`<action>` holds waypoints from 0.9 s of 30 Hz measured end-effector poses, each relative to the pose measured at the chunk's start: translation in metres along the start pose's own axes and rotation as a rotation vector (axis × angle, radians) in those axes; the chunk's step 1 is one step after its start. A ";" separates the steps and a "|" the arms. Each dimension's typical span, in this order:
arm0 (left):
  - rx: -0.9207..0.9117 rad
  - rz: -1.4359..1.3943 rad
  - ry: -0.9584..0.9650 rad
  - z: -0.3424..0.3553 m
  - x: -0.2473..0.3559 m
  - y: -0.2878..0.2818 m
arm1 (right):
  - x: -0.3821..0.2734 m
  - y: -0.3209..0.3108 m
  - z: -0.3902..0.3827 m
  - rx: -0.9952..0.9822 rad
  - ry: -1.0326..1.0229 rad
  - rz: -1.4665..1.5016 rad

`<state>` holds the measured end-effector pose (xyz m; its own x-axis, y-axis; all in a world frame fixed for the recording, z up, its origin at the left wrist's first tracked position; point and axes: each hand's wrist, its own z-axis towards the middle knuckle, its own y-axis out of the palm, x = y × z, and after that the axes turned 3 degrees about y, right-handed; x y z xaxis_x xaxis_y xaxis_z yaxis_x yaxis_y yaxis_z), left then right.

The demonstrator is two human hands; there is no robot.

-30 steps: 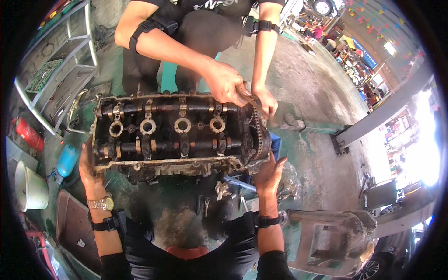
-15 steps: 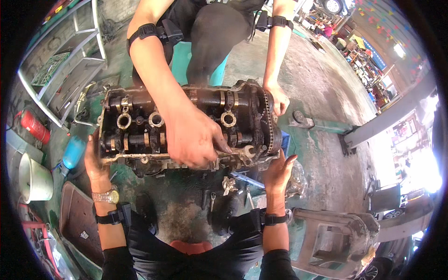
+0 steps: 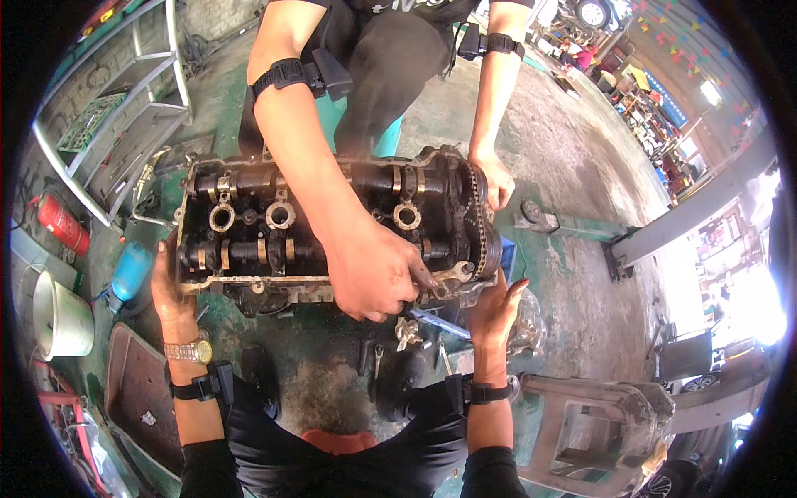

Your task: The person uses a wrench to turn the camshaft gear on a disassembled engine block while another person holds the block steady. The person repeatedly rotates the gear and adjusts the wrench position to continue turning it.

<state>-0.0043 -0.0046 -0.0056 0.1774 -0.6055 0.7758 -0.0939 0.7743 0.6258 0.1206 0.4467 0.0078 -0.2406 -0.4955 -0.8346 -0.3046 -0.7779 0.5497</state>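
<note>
Head view: cylinder head (image 3: 249, 235) at centre; left hand (image 3: 168, 292) clamped on its 8 o'clock corner, right hand (image 3: 493, 313) on its 4 o'clock. Judged partly stripped: top uncovered, shafts (image 3: 242, 252) and chain (image 3: 480, 220) in place. Co-worker's hand (image 3: 374, 274) holds wrench (image 3: 453, 273) near 4 o'clock.

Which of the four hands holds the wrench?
The co-worker's right hand, over the engine head's near edge; the other three are at its ends.

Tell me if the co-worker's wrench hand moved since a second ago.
Yes: the co-worker's right hand has moved down the picture, against the green lift arm.
</note>
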 end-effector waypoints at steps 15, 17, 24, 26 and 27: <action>0.031 -0.012 -0.007 -0.001 -0.002 -0.002 | -0.002 0.003 -0.005 0.151 0.018 -0.114; 0.064 0.010 -0.013 -0.001 -0.002 -0.003 | -0.003 0.003 -0.005 0.136 0.016 -0.106; 0.036 -0.006 -0.015 0.000 -0.002 -0.003 | -0.001 0.004 -0.003 0.037 -0.032 0.038; 0.004 -0.029 -0.005 0.000 -0.002 -0.002 | -0.001 0.002 -0.004 0.063 -0.019 0.026; -0.025 -0.039 0.008 0.000 -0.002 -0.002 | -0.001 0.001 -0.004 0.044 -0.022 0.027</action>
<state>-0.0041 -0.0050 -0.0087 0.1882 -0.6340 0.7500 -0.0621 0.7545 0.6534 0.1243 0.4445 0.0090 -0.2696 -0.5075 -0.8184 -0.3377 -0.7461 0.5739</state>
